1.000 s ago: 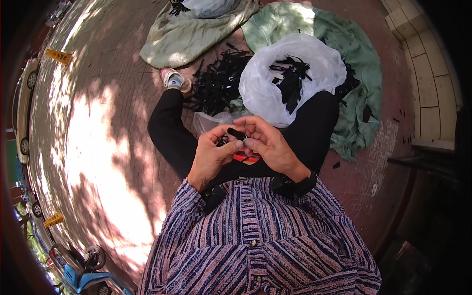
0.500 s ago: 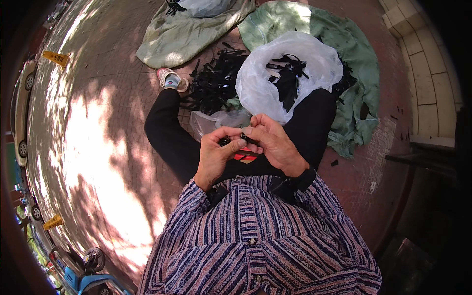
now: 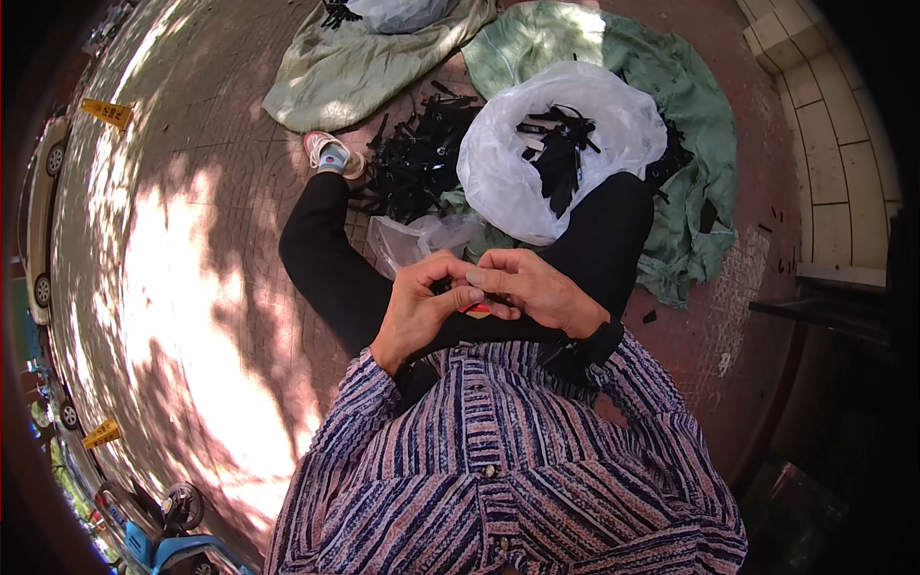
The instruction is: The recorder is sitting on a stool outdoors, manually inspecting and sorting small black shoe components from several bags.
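Close together above my lap, my left hand [image 3: 418,307] and my right hand [image 3: 541,292] meet at the fingertips. Both are closed in a pinch on a small black piece [image 3: 441,285], mostly covered by the fingers, so its kind cannot be made out. Under the fingers a bit of a red and yellowish thing [image 3: 477,310] shows. Beyond my hands stands an open white plastic bag [image 3: 498,177] with black strap-like pieces [image 3: 561,172] inside. To its left a heap of similar black strips [image 3: 417,158] lies on the ground.
A clear plastic bag [image 3: 407,241] lies between my legs. Green cloth [image 3: 704,182] spreads under and beside the white bag. A paler sack [image 3: 331,91] lies at the far left. Right is a tiled ledge [image 3: 829,192]; left are yellow signs [image 3: 105,112] and parked cars.
My right hand has lowered and turned flatter, its fingers now lying over the left fingertips. The small black piece, plainer before, is now mostly covered.
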The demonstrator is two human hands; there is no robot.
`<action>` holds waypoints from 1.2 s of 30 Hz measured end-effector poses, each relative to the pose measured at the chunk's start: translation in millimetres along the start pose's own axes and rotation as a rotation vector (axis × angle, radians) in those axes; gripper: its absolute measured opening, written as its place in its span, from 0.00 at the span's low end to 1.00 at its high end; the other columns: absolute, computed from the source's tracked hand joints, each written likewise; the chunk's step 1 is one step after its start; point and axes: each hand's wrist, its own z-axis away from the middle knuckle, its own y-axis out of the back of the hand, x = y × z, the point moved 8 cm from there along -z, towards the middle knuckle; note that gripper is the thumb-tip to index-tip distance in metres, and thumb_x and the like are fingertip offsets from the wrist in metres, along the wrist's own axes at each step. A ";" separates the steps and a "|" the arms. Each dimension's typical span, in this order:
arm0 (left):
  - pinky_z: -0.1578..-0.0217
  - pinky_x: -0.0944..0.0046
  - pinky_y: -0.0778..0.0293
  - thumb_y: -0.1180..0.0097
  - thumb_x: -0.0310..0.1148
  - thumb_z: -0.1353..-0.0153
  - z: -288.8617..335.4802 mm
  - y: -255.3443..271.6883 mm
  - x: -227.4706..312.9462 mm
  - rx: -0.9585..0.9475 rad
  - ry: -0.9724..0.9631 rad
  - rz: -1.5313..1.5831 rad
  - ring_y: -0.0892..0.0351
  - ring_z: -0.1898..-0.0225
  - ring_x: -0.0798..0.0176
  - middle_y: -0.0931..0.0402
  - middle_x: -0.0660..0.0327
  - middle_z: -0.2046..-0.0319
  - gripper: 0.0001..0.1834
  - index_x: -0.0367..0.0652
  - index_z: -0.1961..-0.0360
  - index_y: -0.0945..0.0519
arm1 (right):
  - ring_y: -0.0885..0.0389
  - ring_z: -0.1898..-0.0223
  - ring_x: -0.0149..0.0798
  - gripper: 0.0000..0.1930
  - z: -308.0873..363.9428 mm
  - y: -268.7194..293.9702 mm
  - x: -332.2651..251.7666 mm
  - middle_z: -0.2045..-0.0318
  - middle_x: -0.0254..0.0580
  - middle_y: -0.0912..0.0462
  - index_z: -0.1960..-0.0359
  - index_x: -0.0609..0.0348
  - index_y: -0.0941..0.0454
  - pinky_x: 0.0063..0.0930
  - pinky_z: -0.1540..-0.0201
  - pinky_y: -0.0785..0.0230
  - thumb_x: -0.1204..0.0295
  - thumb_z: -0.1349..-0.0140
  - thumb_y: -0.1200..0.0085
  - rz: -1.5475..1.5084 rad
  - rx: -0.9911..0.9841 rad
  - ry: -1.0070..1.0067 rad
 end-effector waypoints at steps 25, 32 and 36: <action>0.87 0.79 0.49 0.48 0.30 0.41 0.9 11.7 -49.9 0.243 0.500 0.389 0.44 0.87 0.80 0.32 0.68 0.82 0.06 0.38 0.68 0.26 | 0.32 0.81 0.29 0.15 -13.0 22.0 -12.9 0.84 0.40 0.29 0.68 0.65 0.25 0.26 0.75 0.38 0.64 0.38 0.56 0.718 0.221 0.237; 0.88 0.78 0.51 0.46 0.30 0.42 -31.0 68.6 -43.5 0.484 0.384 0.301 0.44 0.88 0.79 0.31 0.69 0.82 0.09 0.36 0.63 0.26 | 0.25 0.71 0.29 0.10 -37.9 107.8 -95.6 0.73 0.43 0.23 0.65 0.65 0.25 0.21 0.68 0.34 0.70 0.42 0.49 0.801 0.632 0.631; 0.84 0.78 0.43 0.52 0.30 0.39 -38.9 91.9 -72.1 0.557 0.441 0.330 0.35 0.81 0.77 0.27 0.60 0.72 0.12 0.36 0.56 0.30 | 0.30 0.61 0.50 0.10 -70.9 225.8 -128.3 0.69 0.46 0.26 0.64 0.60 0.28 0.41 0.58 0.38 0.75 0.49 0.50 1.443 1.038 0.629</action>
